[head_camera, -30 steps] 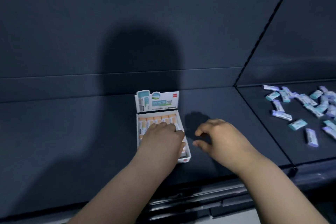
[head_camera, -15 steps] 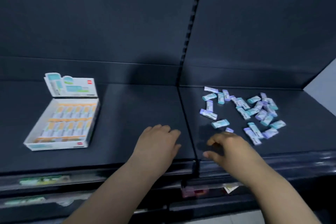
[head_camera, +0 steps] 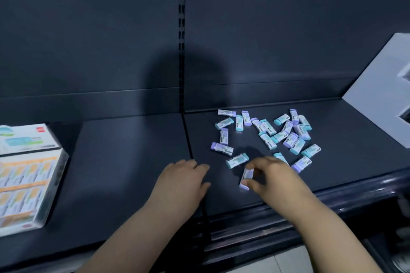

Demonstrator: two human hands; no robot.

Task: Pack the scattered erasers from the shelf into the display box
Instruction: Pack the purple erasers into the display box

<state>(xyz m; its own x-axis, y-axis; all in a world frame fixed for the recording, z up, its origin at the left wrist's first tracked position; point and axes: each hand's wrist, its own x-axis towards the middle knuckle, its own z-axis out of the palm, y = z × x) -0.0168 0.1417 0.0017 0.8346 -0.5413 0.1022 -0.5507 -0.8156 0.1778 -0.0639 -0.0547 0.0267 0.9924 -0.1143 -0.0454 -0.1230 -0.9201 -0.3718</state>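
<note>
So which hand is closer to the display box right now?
Left. The left hand is well right of the display box; the right hand is farther right, pinching a purple eraser.

Cut off by the left edge and smeared by motion: display box, lettering unreadable. Partly covered by fingertips of the right hand: purple eraser. Half hidden behind that hand: teal eraser. Too small to read: print on the scattered erasers. Cropped at the right edge, unidentifiable: pale panel.
</note>
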